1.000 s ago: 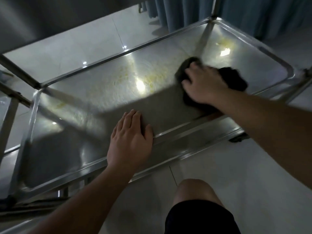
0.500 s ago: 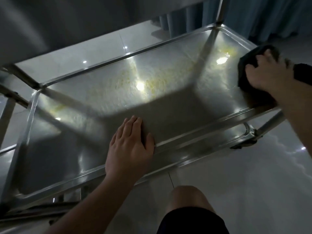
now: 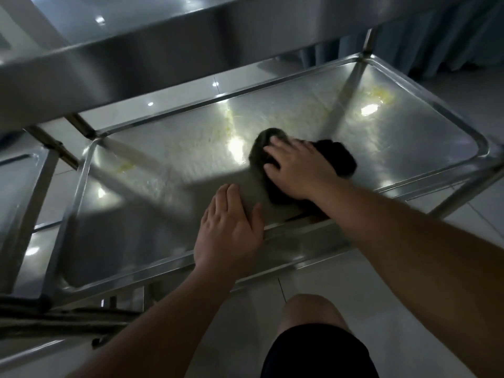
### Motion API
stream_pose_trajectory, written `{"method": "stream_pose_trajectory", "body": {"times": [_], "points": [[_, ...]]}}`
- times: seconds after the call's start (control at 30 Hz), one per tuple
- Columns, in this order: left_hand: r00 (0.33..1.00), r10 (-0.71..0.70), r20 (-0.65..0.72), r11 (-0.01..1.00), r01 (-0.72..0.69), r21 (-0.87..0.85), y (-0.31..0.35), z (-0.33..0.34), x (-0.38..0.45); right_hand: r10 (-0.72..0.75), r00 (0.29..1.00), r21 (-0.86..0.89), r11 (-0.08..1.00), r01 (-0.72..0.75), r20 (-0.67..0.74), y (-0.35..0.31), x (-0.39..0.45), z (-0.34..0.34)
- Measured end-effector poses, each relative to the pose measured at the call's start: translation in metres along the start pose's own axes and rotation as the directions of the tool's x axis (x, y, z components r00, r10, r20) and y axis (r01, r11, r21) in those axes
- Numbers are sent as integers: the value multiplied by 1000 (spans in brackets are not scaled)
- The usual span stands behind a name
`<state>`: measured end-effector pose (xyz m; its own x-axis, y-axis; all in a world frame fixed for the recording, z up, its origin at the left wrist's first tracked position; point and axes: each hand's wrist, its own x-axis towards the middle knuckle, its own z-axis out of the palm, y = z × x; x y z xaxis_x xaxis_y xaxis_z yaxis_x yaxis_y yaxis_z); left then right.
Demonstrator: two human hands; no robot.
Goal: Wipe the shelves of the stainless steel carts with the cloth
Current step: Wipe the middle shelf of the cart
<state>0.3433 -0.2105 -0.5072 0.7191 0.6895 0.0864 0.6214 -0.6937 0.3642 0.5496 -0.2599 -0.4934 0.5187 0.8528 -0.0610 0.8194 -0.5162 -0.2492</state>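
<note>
A dark cloth (image 3: 339,158) lies bunched on the lower stainless steel shelf (image 3: 409,148) of the cart, near the middle. My right hand (image 3: 300,170) presses flat on the cloth with its fingers spread and straight. Part of the cloth is hidden under that hand. My left hand (image 3: 231,227) rests flat on the shelf's near rim, fingers straight, just left of the cloth. Yellowish smears (image 3: 379,95) show on the shelf towards its far right corner and along the back.
The cart's upper shelf (image 3: 163,50) hangs over the far side of the lower one. Upright posts (image 3: 368,42) stand at the corners. A second cart's shelf (image 3: 19,181) sits at the left. My knee (image 3: 311,315) is over the tiled floor below. Curtains (image 3: 436,36) hang behind.
My right hand has swept the cloth from the shelf's right edge back leftward to the middle. My left hand has stayed on the near rim.
</note>
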Motion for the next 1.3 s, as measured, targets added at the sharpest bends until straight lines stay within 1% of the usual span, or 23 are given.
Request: {"method": "stream_pose_trajectory", "body": {"times": [0.1,0.17,0.27,0.3,0.37,0.4,0.47,0.5,0.57,0.63,0.67,0.7,0.77,0.87,0.93,0.97,1.03,1.1,1.17,1.23,1.27,1.3], "points": [[1000,-2,-23,1000,2,4,1,-1,-3,242,969,-26,970,-244,-59,54,-13,-13],[1000,14,-24,1000,-13,22,2,-2,-4,341,939,-36,939,-342,-48,67,-20,-15],[1000,-3,27,995,6,-101,-5,-15,0,435,900,-19,900,-435,-25,47,-19,-13],[999,-19,29,993,22,-118,-13,-23,1,460,888,-12,888,-460,-16,37,-17,-12],[999,-53,-7,997,52,-50,-40,-40,-6,465,885,-11,885,-465,0,10,-17,-7],[996,-78,-36,997,78,-15,-58,-47,-14,443,897,-21,897,-442,5,-6,-18,-3],[986,-148,-82,988,151,38,-92,-59,-34,346,938,-36,938,-346,12,-49,-22,10],[980,-174,-98,982,180,61,-104,-61,-43,273,962,-30,962,-272,16,-73,-24,16],[975,-192,-114,975,203,92,-118,-61,-52,73,997,-2,997,-73,40,-117,-27,28],[975,-196,-104,975,204,83,-120,-57,-52,-127,987,5,992,127,94,-146,-32,35],[976,-199,-89,975,206,80,-119,-55,-52,-187,975,13,982,187,116,-151,-35,37],[977,-198,-79,975,204,86,-119,-52,-51,-218,968,23,976,217,124,-149,-39,38],[979,-188,-74,974,196,111,-121,-47,-51,-220,969,34,976,217,109,-129,-51,36],[980,-185,-70,974,192,120,-125,-45,-51,-111,992,-11,994,112,52,-66,-69,24],[979,-192,-73,972,200,120,-125,-45,-51,25,1000,-77,997,-26,-10,-7,-77,8],[978,-194,-75,972,202,122,-125,-45,-52,115,992,-97,988,-119,-49,27,-81,-2],[978,-195,-78,971,204,127,-123,-45,-53,310,947,-116,941,-318,-79,95,-91,-24],[976,-201,-79,969,210,132,-122,-44,-53,453,891,-169,876,-451,-34,145,-97,-41],[975,-207,-76,966,216,139,-123,-43,-53,556,831,-144,821,-553,-18,156,-97,-45],[977,-203,-70,967,211,145,-125,-42,-51,604,796,-73,793,-605,-36,133,-93,-42],[978,-199,-70,967,207,146,-126,-42,-50,595,803,-49,802,-596,-33,112,-93,-39],[978,-197,-72,968,205,147,-126,-42,-50,551,833,-39,833,-553,-36,89,-93,-34]]}}
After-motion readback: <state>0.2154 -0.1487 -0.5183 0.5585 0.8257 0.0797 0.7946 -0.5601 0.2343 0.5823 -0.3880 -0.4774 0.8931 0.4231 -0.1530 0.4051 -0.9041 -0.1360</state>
